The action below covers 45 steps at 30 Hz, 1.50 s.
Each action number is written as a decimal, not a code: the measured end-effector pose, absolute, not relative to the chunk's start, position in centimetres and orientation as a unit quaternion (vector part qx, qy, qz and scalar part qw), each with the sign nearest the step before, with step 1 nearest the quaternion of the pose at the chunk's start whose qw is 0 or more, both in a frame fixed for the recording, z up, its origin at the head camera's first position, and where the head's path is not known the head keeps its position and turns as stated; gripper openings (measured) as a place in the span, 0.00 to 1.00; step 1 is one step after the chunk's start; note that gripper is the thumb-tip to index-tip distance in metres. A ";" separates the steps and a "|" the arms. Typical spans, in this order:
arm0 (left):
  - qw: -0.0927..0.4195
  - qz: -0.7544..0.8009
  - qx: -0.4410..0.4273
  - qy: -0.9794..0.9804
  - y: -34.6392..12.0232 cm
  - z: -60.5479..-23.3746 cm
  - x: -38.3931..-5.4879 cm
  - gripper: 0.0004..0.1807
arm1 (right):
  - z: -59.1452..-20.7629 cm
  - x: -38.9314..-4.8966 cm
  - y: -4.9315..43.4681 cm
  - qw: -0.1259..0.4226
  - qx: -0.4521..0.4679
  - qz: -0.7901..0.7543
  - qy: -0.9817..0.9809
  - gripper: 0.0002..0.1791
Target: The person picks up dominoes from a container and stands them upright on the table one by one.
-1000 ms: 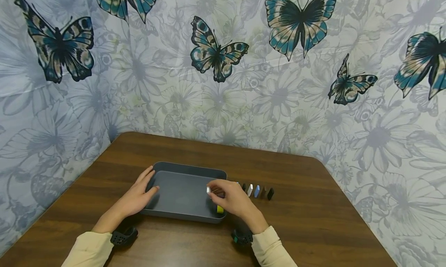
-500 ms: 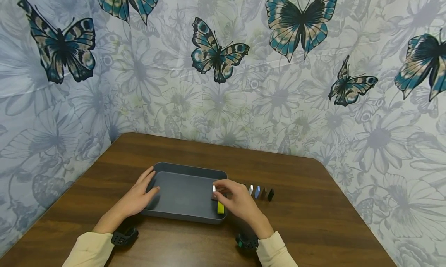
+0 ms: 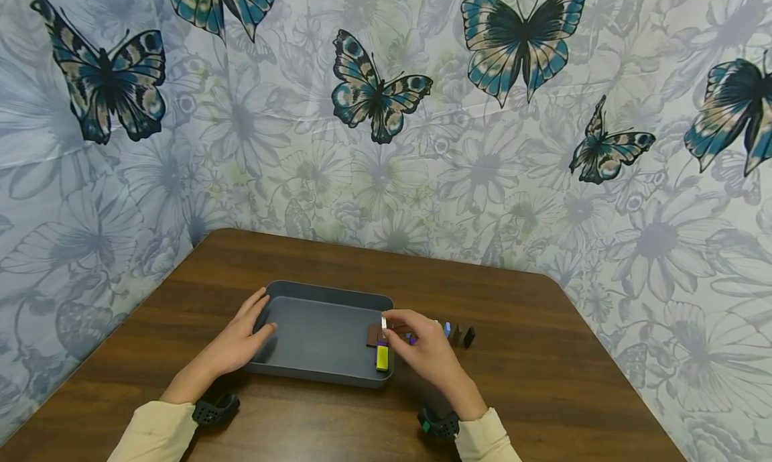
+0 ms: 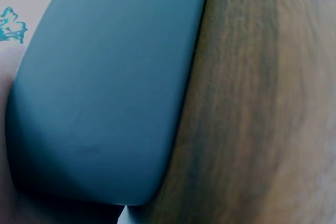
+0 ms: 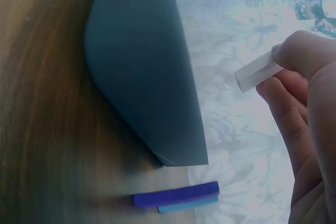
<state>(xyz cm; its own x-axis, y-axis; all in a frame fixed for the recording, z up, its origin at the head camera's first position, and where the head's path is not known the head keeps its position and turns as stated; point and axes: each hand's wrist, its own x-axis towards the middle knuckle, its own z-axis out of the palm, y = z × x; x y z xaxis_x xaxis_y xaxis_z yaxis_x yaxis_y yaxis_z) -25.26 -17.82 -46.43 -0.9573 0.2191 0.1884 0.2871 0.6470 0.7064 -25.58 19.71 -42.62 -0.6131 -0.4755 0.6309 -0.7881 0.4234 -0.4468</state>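
My right hand pinches a small white rectangular block between thumb and fingers, above the right rim of the dark grey tray. Under it, inside the tray's right end, lie a yellow block and a brown block, with a bit of purple between them. My left hand rests against the tray's left end, fingers spread along the rim. The left wrist view shows mostly the tray's side wall.
Right of the tray several thin blocks stand in a row on the wooden table: a blue block, a dark brown block and a black block among them. A purple block shows in the right wrist view.
My right hand has moved right with the white block, from over the tray's interior to its right rim, uncovering the brown and yellow blocks. My left hand stays in place.
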 end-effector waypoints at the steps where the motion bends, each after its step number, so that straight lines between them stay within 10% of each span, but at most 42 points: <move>1: 0.043 -0.396 -0.140 -0.906 -17.8 -46.4 -25.3 0.40 | -42.6 -25.6 19.8 0.214 0.386 0.373 -0.816 0.19; 45: 0.045 -0.397 -0.137 -0.906 -17.7 -46.3 -25.0 0.40 | -44.0 -25.4 26.0 0.258 0.340 0.358 -0.831 0.19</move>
<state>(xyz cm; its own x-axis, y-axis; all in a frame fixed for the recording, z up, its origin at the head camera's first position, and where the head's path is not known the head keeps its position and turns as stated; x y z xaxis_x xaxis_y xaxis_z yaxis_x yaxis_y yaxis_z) -25.04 -17.70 -46.28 -0.9581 0.2130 0.1914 0.2851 0.6464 0.7077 -25.38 26.00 -43.98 -0.6366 -0.3794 0.6714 -0.7487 0.5125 -0.4204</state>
